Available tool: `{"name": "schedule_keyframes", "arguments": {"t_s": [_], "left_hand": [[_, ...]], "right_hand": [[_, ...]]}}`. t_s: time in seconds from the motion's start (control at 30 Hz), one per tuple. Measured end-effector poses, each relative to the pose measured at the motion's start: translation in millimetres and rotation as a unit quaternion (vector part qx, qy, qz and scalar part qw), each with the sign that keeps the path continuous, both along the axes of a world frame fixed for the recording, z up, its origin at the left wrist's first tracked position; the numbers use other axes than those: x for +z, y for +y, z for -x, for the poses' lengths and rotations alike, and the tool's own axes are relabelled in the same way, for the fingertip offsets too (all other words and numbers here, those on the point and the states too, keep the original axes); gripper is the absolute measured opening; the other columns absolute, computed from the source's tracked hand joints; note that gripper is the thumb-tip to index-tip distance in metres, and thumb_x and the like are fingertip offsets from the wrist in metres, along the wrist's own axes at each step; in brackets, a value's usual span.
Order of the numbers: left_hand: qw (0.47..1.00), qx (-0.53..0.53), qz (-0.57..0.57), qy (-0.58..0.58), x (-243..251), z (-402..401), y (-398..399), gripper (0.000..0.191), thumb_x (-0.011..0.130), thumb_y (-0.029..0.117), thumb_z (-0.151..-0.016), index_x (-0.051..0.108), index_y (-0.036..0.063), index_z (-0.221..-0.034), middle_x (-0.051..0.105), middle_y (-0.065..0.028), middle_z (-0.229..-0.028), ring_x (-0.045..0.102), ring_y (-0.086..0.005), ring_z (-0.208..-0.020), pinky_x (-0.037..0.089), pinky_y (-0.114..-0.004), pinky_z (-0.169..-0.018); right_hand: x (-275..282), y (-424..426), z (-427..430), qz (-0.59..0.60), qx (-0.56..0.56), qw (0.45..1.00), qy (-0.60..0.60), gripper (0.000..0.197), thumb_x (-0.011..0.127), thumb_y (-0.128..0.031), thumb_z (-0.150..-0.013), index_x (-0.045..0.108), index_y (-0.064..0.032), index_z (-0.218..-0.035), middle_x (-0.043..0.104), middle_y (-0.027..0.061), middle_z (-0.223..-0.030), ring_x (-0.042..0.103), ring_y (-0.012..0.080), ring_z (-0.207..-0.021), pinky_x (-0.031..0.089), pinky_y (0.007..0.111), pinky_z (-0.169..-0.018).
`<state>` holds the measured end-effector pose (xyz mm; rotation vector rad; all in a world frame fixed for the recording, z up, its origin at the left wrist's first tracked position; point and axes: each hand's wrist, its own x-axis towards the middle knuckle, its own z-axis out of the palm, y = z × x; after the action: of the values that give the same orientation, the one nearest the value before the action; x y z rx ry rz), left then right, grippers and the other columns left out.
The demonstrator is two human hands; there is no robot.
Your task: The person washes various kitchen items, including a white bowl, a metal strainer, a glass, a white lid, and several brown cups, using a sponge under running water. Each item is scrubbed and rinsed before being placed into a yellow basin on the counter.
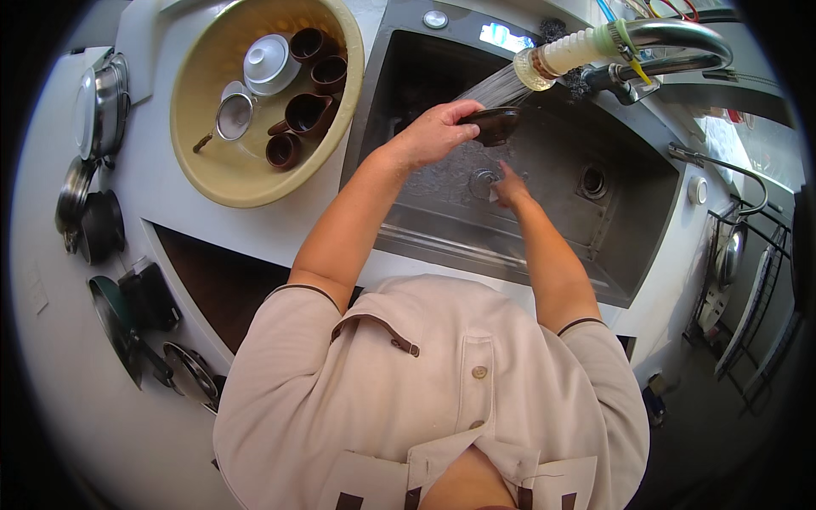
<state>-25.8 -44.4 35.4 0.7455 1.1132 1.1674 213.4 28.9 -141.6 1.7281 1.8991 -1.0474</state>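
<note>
My left hand (440, 134) grips a dark brown glazed bowl or cup (494, 126) by its rim, tilted beneath the spray from the faucet head (534, 69). Water runs down into the steel sink (637, 210). Lower in the basin, my right hand (510, 186) reaches with one finger extended near the round drain fitting (482, 183); a small pale thing shows at its fingers, too small to name. Whether that hand grips it cannot be told. The underside of the right hand is hidden.
Left of the sink, a yellow plastic basin (268, 199) holds a white lidded bowl (266, 64), a small strainer (234, 117), a brown pitcher (309, 116) and several brown cups. A second drain opening (593, 182) lies right. Pots (102, 226) stand far left.
</note>
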Motion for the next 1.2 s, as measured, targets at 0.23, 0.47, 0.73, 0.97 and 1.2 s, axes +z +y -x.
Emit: {"name": "schedule_keyframes", "arguments": {"t_s": [0.23,0.47,0.73,0.97,1.2], "left_hand": [[0.954,0.087,-0.081,0.276,135,57,-47,0.027,0.057,0.001,-0.085,0.057,0.003,-0.112,0.058,0.0014,-0.088,0.05,-0.0065,-0.079,0.042,-0.022,-0.072],[0.902,0.287,0.063,0.317,162,131,-137,0.034,0.055,-0.001,-0.088,0.054,-0.0025,-0.122,0.061,-0.0056,-0.11,0.057,-0.0128,-0.1,0.047,-0.026,-0.089],[0.852,0.228,0.162,0.442,137,123,-181,0.027,0.06,0.007,-0.081,0.062,0.0012,-0.107,0.065,-0.0077,-0.083,0.058,-0.0149,-0.076,0.046,-0.027,-0.072],[0.77,0.079,0.255,0.58,124,123,-189,0.025,0.06,0.012,-0.079,0.064,0.0077,-0.104,0.064,-0.014,-0.081,0.06,-0.0282,-0.073,0.047,-0.035,-0.068],[0.689,-0.024,0.325,0.647,140,129,-187,0.025,0.054,0.01,-0.078,0.068,0.0158,-0.097,0.067,-0.0082,-0.087,0.062,-0.0284,-0.084,0.049,-0.04,-0.073]], "right_hand": [[-11,-29,30,0.061,0.136,0.985,0.086,0.033,0.063,-0.027,-0.085,0.061,-0.0136,-0.115,0.066,0.0105,-0.094,0.064,0.0227,-0.081,0.052,0.032,-0.061],[80,14,120,0.096,-0.071,0.892,0.435,0.022,0.062,-0.024,-0.087,0.068,-0.0057,-0.097,0.067,0.002,-0.083,0.059,0.0108,-0.074,0.046,0.027,-0.067],[118,37,127,0.148,-0.18,0.818,0.526,0.016,0.058,-0.017,-0.088,0.062,-0.0055,-0.098,0.062,0.0035,-0.083,0.059,0.0128,-0.071,0.046,0.026,-0.059],[134,26,130,0.183,-0.213,0.834,0.474,0.017,0.059,-0.017,-0.086,0.062,-0.0062,-0.098,0.062,0.0026,-0.083,0.058,0.0127,-0.07,0.045,0.025,-0.059],[123,24,133,0.174,-0.247,0.808,0.505,0.014,0.063,-0.015,-0.083,0.064,-0.0038,-0.092,0.062,0.0039,-0.085,0.057,0.0129,-0.076,0.045,0.027,-0.067]]}}
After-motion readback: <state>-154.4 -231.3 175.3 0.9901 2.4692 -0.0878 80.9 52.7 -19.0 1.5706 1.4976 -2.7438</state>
